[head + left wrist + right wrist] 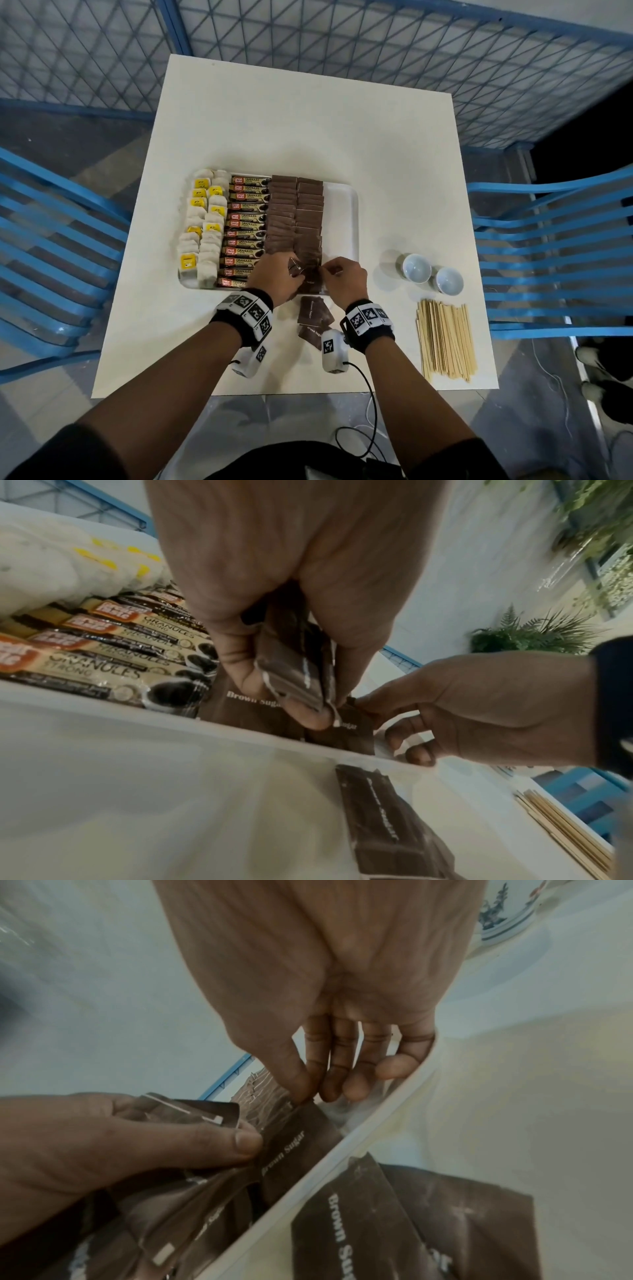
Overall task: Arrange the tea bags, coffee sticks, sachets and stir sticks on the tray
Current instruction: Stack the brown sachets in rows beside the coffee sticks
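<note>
Head view shows a white tray (pixel 346 219) on a white table (pixel 308 130), and most of it is filled. On its left side sit 2 rows of tea bags (pixel 202 226). Next to them is a row of coffee sticks (pixel 247 226). Then come 2 rows of brown sachets (pixel 295 219). The right strip of the tray is bare.

The left hand (pixel 275 279) grips a small bunch of sachets, fingers curled round them, at the near end of the tray. The right hand (pixel 344 282) pinches the corner of 1 sachet lying in the tray, thumb and first finger together.

A few loose sachets (pixel 314 313) wait on the table just in front of the tray. The stir sticks (pixel 445 339) lie in a pile on the table, well apart from the tray, so they look like the big job left. 2 white cups (pixel 432 274) stand near them.

The sachets say "Brown Sugar" in white letters. The coffee sticks say "GRANULES" and "STRONG", with a red logo that looks like "Great Taste"
</note>
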Tool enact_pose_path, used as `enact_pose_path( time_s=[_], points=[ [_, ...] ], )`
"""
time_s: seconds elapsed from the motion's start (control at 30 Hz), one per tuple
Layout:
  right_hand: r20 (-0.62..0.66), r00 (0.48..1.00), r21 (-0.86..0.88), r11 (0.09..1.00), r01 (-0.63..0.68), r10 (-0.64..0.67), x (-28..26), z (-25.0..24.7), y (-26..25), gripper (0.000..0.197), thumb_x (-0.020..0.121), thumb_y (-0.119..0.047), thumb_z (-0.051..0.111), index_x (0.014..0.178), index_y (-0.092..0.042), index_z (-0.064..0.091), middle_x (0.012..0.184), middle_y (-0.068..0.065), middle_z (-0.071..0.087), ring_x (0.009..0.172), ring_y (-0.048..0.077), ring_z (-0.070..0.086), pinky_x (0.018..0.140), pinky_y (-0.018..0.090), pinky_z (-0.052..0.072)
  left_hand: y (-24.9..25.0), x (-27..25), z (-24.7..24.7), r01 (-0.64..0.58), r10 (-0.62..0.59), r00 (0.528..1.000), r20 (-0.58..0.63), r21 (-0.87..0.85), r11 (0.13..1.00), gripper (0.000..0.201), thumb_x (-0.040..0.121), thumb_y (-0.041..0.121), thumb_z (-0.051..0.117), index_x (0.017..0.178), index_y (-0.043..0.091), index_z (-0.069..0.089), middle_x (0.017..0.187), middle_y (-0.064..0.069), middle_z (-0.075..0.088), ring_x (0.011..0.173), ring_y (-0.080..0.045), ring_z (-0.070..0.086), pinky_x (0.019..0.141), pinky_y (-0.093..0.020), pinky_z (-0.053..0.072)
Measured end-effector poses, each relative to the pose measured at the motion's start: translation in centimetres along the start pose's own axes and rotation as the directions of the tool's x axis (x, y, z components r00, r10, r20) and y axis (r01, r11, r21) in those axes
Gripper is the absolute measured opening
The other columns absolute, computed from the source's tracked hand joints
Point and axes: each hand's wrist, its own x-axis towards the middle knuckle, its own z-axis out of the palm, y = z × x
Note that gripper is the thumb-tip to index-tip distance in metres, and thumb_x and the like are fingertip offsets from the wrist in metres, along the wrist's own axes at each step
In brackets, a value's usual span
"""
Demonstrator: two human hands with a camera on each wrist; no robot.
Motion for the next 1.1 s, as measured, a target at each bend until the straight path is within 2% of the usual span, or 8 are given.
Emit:
enact_pose_path(
  time_s=[0.07,0.27,0.47,0.6,0.73,0.9,0.97,1.1],
  points=[
    [-0.003,1.0,0.034,0.999,0.02,-0.02,-0.2,-0.2,0.1,0.007,0.091,-0.022,0.068,0.092,-0.016,0.073,0.08,-0.011,0.068,0.069,-0.001,0.059,0.064,0.009,0.041,0.1,0.0,0.0,0.0,0.0,1.0,0.01,0.015,1.0,0.008,0.088,0.019,0.073,0.095,0.014,0.073,0.088,-0.002,0.073,0.083,-0.022,0.068,0.079,-0.037,0.057],
    [-0.067,0.995,0.144,0.987,0.078,-0.069,-0.3,-1.9,1.1,0.006,0.091,-0.02,0.069,0.093,-0.015,0.069,0.084,-0.007,0.07,0.077,0.003,0.064,0.065,0.005,0.042,0.1,-0.1,-0.2,-0.01,0.011,1.0,0.019,-0.031,0.999,0.005,0.09,0.019,0.071,0.086,0.015,0.072,0.071,0.002,0.067,0.067,-0.021,0.066,0.069,-0.038,0.059],
    [-0.206,0.966,0.238,0.95,0.202,-0.154,0.4,-4.3,1.3,0.007,0.091,-0.01,0.068,0.09,-0.016,0.064,0.08,0.005,0.071,0.075,0.021,0.069,0.072,0.026,0.055,0.1,-0.1,-1.2,0.012,-0.018,0.999,-0.036,-0.144,0.99,0.013,0.086,0.02,0.078,0.097,0.017,0.072,0.089,0.004,0.073,0.084,-0.016,0.069,0.074,-0.026,0.055],
    [-0.156,0.968,0.27,0.935,0.232,-0.195,0.7,-5.4,-0.1,0.013,0.092,-0.007,0.067,0.087,-0.018,0.063,0.077,0.003,0.07,0.068,0.018,0.065,0.065,0.018,0.051,0.7,0.1,-2.3,-0.01,0.005,1.0,-0.02,-0.257,0.966,0.027,0.086,0.024,0.08,0.111,0.02,0.072,0.108,0.009,0.072,0.101,-0.009,0.066,0.09,-0.025,0.05],
    [-0.023,0.967,0.263,0.931,0.252,-0.255,0.8,-5.5,-1.9,0.016,0.09,-0.005,0.068,0.083,-0.019,0.065,0.074,-0.008,0.069,0.061,0.001,0.059,0.066,0.015,0.046,1.2,0.7,-3.5,-0.046,0.063,0.997,0.051,-0.28,0.959,0.042,0.087,0.026,0.08,0.127,0.025,0.069,0.123,0.013,0.069,0.114,-0.003,0.061,0.102,-0.024,0.044],
    [0.052,0.942,0.243,0.919,0.309,-0.331,0.8,-4.8,-3.7,0.007,0.091,-0.01,0.07,0.088,-0.016,0.068,0.078,-0.009,0.071,0.07,0.002,0.064,0.069,0.012,0.046,1.3,0.7,-4.1,-0.048,0.071,0.995,0.064,-0.306,0.951,0.02,0.086,0.021,0.081,0.102,0.03,0.075,0.092,0.026,0.07,0.086,0.015,0.064,0.075,-0.002,0.042],
    [0.025,0.948,0.278,0.913,0.297,-0.316,0.8,-4.1,-4.0,0.003,0.092,-0.019,0.071,0.092,-0.019,0.068,0.083,-0.009,0.072,0.074,0.003,0.066,0.071,0.017,0.051,1.0,0.5,-4.2,-0.024,0.034,0.999,0.022,-0.358,0.933,0.018,0.086,0.022,0.081,0.102,0.028,0.076,0.086,0.024,0.072,0.08,0.012,0.066,0.071,-0.006,0.045],
    [0.072,0.971,0.32,0.927,0.194,-0.228,0.7,-2.7,-4.0,0.026,0.086,-0.036,0.077,0.103,-0.019,0.068,0.094,-0.002,0.076,0.085,0.01,0.073,0.078,0.027,0.059,0.6,0.2,-4.1,0.105,-0.122,0.993,0.001,-0.521,0.847,0.008,0.088,0.025,0.08,0.094,0.02,0.078,0.078,0.009,0.077,0.073,-0.007,0.073,0.071,-0.025,0.055]
  ],
)
